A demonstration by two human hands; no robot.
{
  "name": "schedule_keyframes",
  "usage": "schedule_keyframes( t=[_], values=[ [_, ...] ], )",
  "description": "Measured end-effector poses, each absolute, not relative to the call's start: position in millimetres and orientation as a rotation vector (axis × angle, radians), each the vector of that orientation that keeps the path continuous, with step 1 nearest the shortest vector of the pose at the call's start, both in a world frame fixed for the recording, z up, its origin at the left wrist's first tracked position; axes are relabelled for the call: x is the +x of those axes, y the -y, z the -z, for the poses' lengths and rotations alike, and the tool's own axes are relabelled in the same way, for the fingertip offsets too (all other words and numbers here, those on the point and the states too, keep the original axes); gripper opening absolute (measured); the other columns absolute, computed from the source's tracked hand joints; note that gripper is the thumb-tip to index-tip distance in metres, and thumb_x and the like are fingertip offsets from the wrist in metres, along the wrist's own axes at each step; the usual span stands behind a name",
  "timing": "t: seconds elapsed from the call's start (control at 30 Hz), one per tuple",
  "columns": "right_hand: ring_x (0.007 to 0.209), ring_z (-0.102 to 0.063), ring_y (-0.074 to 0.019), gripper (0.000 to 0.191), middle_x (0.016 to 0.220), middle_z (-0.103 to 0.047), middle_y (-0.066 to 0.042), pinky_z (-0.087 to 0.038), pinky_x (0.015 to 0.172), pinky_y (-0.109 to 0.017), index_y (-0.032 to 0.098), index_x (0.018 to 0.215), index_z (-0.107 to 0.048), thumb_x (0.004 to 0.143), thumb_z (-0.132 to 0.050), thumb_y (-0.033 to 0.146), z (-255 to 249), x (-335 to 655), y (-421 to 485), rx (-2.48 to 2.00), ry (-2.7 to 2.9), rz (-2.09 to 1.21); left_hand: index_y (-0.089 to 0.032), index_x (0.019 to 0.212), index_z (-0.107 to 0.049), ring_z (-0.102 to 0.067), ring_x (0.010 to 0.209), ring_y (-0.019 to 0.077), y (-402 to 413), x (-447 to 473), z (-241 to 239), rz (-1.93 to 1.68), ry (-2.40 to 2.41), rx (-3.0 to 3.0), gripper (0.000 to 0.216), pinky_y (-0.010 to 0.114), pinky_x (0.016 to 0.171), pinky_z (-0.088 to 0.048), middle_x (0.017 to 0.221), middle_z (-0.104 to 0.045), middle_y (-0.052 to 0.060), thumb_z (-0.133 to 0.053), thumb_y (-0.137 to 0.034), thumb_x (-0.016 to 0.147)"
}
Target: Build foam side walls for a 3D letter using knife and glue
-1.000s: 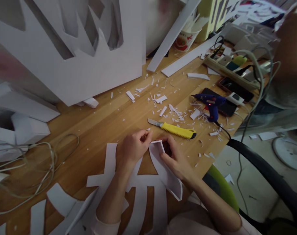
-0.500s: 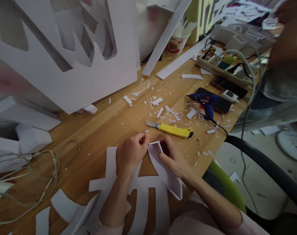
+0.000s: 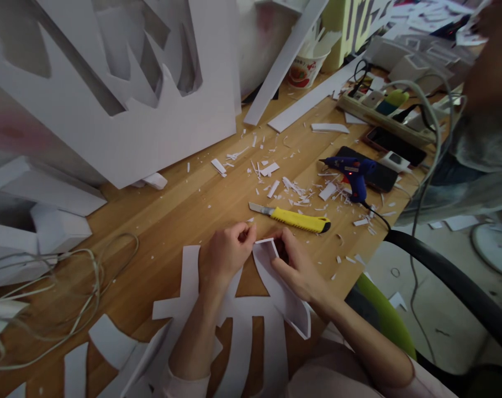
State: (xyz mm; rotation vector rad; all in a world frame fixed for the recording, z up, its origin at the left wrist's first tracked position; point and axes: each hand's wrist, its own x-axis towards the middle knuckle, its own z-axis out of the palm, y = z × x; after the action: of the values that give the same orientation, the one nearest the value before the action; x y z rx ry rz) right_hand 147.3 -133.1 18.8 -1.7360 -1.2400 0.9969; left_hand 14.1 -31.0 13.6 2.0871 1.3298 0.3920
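A white foam-board cutout shaped like a character lies under my forearms at the table's front. A thin white strip stands on edge along its right-hand stroke. My right hand is closed on this strip near its upper end, thumb on the inner side and fingers behind. My left hand is closed in a pinch just left of the stroke's top end; what lies between its fingertips is hidden. Beyond the hands rests a yellow utility knife with its blade out, pointing left.
A blue glue gun with a red light lies on a dark phone at the right. White scraps litter the tabletop. A power strip, cables, a large cut-out panel and a paper cup surround the work. Someone sits at the right.
The whole view has shifted slightly, so things appear a little further right. Both hands keep nearly the same pose at the foam-board pieces.
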Motion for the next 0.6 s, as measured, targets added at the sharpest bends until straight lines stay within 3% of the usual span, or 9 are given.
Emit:
schedule_keyframes(
  t=[0.6],
  values=[
    [0.077, -0.045, -0.0215, 0.015, 0.085, -0.050, -0.002, -0.038, 0.069, -0.037, 0.021, 0.091, -0.046, 0.076, -0.045, 0.023, -20.2, 147.5, 132.7, -1.740, 1.268, -0.984, -0.020, 0.063, -0.061, -0.049, 0.055, 0.0113, 32.7, 14.4, -11.2, -0.403, -1.334, 2.077, 0.037, 0.027, 0.057, -0.025, 0.064, -0.066, -0.001, -0.051, -0.040, 0.093]
  ],
)
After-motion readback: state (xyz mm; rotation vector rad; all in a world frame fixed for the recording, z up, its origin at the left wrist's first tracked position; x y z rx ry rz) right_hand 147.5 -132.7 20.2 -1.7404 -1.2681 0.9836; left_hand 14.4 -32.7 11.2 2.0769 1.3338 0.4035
